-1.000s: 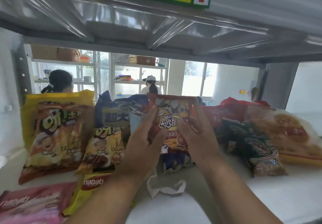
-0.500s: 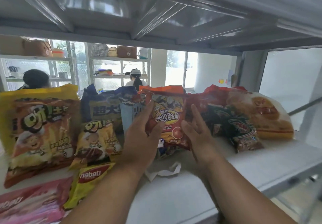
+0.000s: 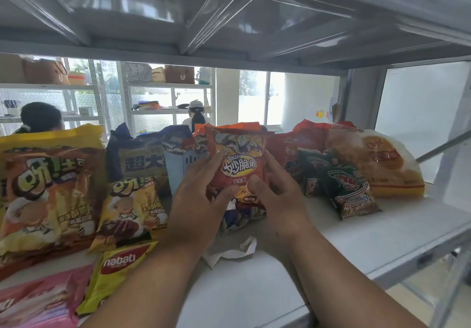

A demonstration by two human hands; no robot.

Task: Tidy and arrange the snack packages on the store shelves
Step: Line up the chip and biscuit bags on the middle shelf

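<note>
Both hands grasp one orange snack bag (image 3: 238, 164) and hold it upright over the middle of the white shelf (image 3: 254, 289). The left hand (image 3: 201, 200) wraps the bag's left edge, its thumb pressed on the lower front. The right hand (image 3: 277, 195) closes on the right edge, its thumb also on the lower front, near the left thumb.

Taking the orange bag as the landmark: just behind its left side stands a pale blue pack (image 3: 182, 167), and further left a dark blue bag (image 3: 137, 159). Left of that, a small yellow chip bag (image 3: 130, 208) leans upright, and beyond it a large yellow chip bag (image 3: 48, 187). In front of the small one, a yellow Nabati pack (image 3: 117, 274) lies flat, and a pink pack (image 3: 35, 302) lies at the near left corner. Directly below the orange bag sits another small packet (image 3: 237, 215), partly hidden, and a crumpled white scrap (image 3: 237, 251) lies on the shelf. To the right of the orange bag are a red bag (image 3: 293, 149), a dark green prawn cracker pack (image 3: 349, 190) and, furthest right, a pale bag with orange print (image 3: 377, 162).
</note>
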